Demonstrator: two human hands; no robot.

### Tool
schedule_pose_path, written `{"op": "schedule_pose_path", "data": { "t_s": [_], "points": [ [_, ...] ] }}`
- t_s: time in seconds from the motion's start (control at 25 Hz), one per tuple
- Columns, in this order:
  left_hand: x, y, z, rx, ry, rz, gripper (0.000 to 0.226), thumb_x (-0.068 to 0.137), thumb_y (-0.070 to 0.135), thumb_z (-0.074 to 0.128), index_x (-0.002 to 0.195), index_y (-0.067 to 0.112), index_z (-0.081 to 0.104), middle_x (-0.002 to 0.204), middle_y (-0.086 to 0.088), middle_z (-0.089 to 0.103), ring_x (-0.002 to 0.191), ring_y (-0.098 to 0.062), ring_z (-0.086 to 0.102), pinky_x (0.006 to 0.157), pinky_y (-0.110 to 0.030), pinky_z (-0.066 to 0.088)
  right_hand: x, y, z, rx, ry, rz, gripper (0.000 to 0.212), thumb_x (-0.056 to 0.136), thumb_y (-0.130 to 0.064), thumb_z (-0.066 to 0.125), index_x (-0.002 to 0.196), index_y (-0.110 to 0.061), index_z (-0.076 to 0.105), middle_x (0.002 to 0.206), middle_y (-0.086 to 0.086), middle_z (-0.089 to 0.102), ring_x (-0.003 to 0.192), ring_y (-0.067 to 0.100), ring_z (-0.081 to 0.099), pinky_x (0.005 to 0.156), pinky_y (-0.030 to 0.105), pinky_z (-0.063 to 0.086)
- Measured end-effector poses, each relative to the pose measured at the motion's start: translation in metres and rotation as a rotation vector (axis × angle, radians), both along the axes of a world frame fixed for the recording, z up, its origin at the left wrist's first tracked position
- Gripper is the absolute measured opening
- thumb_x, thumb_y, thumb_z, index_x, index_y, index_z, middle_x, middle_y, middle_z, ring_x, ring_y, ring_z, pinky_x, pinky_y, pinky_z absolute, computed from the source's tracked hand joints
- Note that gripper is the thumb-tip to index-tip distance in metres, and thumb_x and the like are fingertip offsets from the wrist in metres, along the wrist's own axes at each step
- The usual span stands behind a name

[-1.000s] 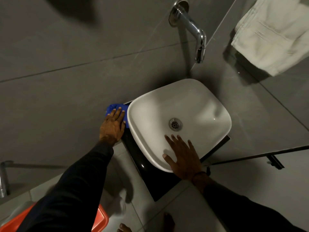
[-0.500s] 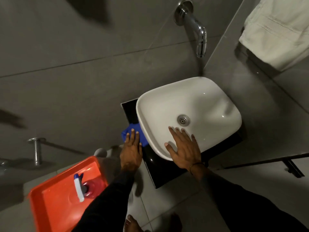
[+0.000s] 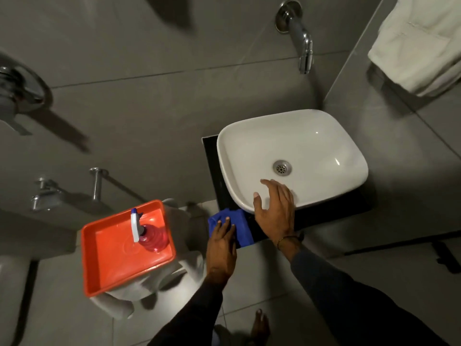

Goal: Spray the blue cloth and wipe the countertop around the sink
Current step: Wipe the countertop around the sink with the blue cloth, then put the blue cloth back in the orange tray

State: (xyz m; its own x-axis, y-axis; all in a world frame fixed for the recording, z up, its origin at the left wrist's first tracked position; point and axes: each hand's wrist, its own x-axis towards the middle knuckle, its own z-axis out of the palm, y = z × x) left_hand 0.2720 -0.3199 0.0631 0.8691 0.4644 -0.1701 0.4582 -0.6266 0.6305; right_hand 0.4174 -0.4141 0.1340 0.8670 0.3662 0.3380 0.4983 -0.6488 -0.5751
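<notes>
A white basin [image 3: 311, 146] sits on a narrow black countertop [image 3: 214, 171]. The blue cloth [image 3: 243, 227] lies on the countertop's near left corner. My left hand [image 3: 222, 242] presses flat on the cloth, fingers spread over it. My right hand [image 3: 275, 208] rests on the basin's front rim with fingers apart, holding nothing. A spray bottle [image 3: 147, 232] with pink liquid and a white and blue nozzle stands in an orange tray [image 3: 109, 260] to the left.
A chrome faucet [image 3: 300, 39] juts from the grey wall above the basin. A white towel [image 3: 419, 43] hangs at the top right. The tray rests on a white stool [image 3: 154, 283]. Chrome taps [image 3: 47, 193] stick out of the left wall. My bare feet [image 3: 259, 323] stand on grey floor tiles.
My left hand slid the cloth along the left side of the basin from the back to the near corner. The view shifted, bringing the tray and bottle in. My right hand stayed on the rim.
</notes>
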Motion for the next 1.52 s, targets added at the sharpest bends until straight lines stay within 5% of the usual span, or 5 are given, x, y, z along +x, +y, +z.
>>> {"op": "schedule_pose_path", "data": {
  "t_s": [0.16, 0.36, 0.6, 1.04, 1.52],
  "points": [
    [0.015, 0.009, 0.009, -0.234, -0.098, 0.549, 0.053, 0.089, 0.02, 0.072, 0.134, -0.001, 0.054, 0.138, -0.024, 0.051, 0.129, -0.04, 0.05, 0.112, -0.044, 0.04, -0.062, -0.026, -0.034, 0.148, 0.029, -0.06, 0.017, 0.089, -0.036, 0.068, 0.095, -0.021, 0.063, 0.091, -0.004, 0.064, 0.09, 0.019, 0.059, 0.081, 0.038, 0.049],
    [0.014, 0.031, -0.003, -1.072, -0.072, 0.9, 0.027, 0.084, 0.021, 0.08, 0.102, 0.006, 0.066, 0.116, -0.016, 0.071, 0.078, -0.016, 0.072, 0.056, -0.025, 0.061, -0.069, 0.001, -0.07, -0.19, 0.634, -0.071, 0.044, 0.092, -0.041, 0.064, 0.125, -0.011, 0.062, 0.125, 0.012, 0.059, 0.111, 0.029, 0.061, 0.091, 0.039, 0.055],
    [-0.017, 0.029, 0.01, -1.102, -0.091, 0.852, 0.038, 0.09, 0.011, 0.072, 0.123, -0.006, 0.065, 0.12, -0.024, 0.072, 0.097, -0.032, 0.072, 0.072, -0.033, 0.062, -0.064, 0.028, -0.059, -0.223, 0.855, -0.077, 0.029, 0.083, -0.036, 0.073, 0.103, -0.016, 0.067, 0.11, 0.008, 0.07, 0.101, 0.03, 0.069, 0.086, 0.047, 0.06],
    [-0.211, 0.147, -0.001, -1.064, 0.049, 1.019, 0.013, 0.085, 0.003, 0.075, 0.093, -0.004, 0.067, 0.101, -0.026, 0.071, 0.082, -0.031, 0.066, 0.066, -0.034, 0.056, -0.232, 0.142, -0.072, -0.307, 1.107, 0.048, 0.028, 0.082, -0.029, 0.08, 0.065, -0.019, 0.06, 0.082, 0.007, 0.066, 0.076, 0.024, 0.06, 0.064, 0.028, 0.045],
    [-0.224, 0.347, -0.07, -0.569, 0.353, 0.656, 0.032, 0.084, 0.023, 0.073, 0.111, 0.007, 0.072, 0.112, -0.015, 0.075, 0.108, -0.035, 0.069, 0.096, -0.039, 0.056, -0.284, 0.333, -0.144, -0.305, 1.046, 0.009, 0.012, 0.084, 0.007, 0.056, 0.09, 0.007, 0.067, 0.09, 0.023, 0.061, 0.084, 0.031, 0.058, 0.072, 0.037, 0.045]
  ]
}}
